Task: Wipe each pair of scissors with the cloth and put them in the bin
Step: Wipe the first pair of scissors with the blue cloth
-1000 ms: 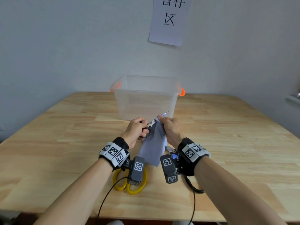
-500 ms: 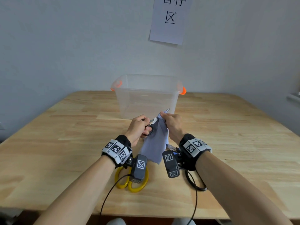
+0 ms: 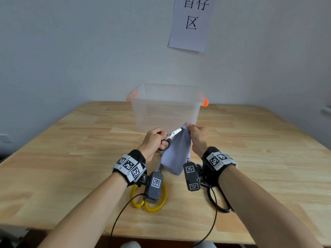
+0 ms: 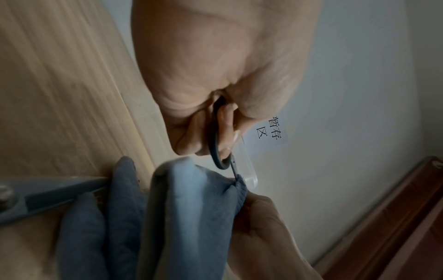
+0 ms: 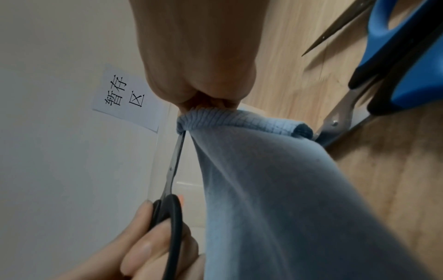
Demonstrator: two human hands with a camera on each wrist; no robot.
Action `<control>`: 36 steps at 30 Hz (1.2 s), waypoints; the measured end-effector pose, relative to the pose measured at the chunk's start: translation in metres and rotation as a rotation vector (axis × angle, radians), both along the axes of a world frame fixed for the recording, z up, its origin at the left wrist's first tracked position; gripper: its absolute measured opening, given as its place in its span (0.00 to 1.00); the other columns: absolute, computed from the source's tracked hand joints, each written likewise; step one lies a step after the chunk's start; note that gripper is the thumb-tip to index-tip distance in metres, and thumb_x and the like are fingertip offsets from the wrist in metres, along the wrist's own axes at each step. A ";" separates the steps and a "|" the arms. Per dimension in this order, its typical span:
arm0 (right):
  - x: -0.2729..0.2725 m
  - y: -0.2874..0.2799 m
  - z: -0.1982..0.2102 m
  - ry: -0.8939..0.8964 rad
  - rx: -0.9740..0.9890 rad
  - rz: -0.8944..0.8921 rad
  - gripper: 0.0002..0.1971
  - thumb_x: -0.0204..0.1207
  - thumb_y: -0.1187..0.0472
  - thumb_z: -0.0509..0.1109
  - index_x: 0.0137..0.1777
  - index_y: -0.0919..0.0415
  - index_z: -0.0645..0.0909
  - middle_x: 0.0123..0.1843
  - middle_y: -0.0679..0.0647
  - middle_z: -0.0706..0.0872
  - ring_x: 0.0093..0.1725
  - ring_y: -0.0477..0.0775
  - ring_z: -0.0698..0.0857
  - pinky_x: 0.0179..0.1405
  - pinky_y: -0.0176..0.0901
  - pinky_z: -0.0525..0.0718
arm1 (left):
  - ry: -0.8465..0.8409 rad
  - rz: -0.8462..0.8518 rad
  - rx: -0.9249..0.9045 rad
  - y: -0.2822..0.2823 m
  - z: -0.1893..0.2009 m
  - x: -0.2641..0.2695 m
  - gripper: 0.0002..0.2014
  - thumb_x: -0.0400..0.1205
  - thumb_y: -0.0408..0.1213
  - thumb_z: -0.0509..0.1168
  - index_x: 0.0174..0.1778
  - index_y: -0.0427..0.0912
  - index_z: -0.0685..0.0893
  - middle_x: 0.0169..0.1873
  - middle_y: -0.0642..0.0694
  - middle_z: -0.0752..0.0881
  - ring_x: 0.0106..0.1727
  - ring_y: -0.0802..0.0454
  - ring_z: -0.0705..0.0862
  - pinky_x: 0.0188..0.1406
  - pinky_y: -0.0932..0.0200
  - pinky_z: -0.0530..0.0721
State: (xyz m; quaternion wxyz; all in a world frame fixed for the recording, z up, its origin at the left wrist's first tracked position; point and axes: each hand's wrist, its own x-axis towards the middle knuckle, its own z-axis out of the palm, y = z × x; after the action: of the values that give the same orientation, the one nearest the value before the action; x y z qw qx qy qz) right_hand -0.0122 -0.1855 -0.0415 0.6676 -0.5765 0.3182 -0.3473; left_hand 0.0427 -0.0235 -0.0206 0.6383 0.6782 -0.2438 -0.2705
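The left hand [image 3: 154, 140] grips the black handle of a pair of black-handled scissors [image 3: 169, 138], fingers curled through and around the loop, and holds them in the air above the wooden table [image 3: 71, 158], just near of the bin. The steel blades point up and to the right, toward the right hand [image 3: 197, 136]. That hand pinches the light blue cloth [image 3: 176, 154] around the tip of the blades, its fingers bunched tightly over the ribbed edge of the fabric. In the right wrist view the blades [image 5: 173, 164] run from the black loop up into the pinched fold, and their tip is hidden inside the cloth. The rest of the cloth hangs loosely down between the two wrists, its lower end close to the table.

The clear plastic bin [image 3: 166, 108] with orange handle clips stands on the table just beyond the hands, near the far edge, in the middle. No scissors can be made out inside it.

Yellow-handled scissors [image 3: 148, 199] lie flat on the table under the left wrist, handles toward the near edge and blades pointing away under the cloth. In the right wrist view a pair of blue-handled scissors [image 5: 402, 62] lies on the table beside the right hand, its blades partly open. A white paper sign [image 3: 192, 24] with black characters hangs on the wall behind the bin.
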 end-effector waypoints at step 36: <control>-0.034 0.012 0.013 0.042 0.044 0.831 0.12 0.83 0.70 0.62 0.57 0.79 0.83 0.53 0.66 0.88 0.56 0.61 0.86 0.62 0.48 0.83 | 0.013 0.123 -0.044 -0.014 -0.003 -0.006 0.09 0.90 0.31 0.56 0.42 0.39 0.70 0.27 0.44 0.71 0.15 0.59 0.65 0.15 0.68 0.61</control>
State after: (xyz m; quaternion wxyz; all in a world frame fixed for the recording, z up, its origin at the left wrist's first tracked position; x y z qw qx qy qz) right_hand -0.0459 -0.1737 -0.0281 0.7565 -0.6485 0.0796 -0.0296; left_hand 0.0364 -0.0377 -0.0238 0.6701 0.6760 -0.2034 -0.2295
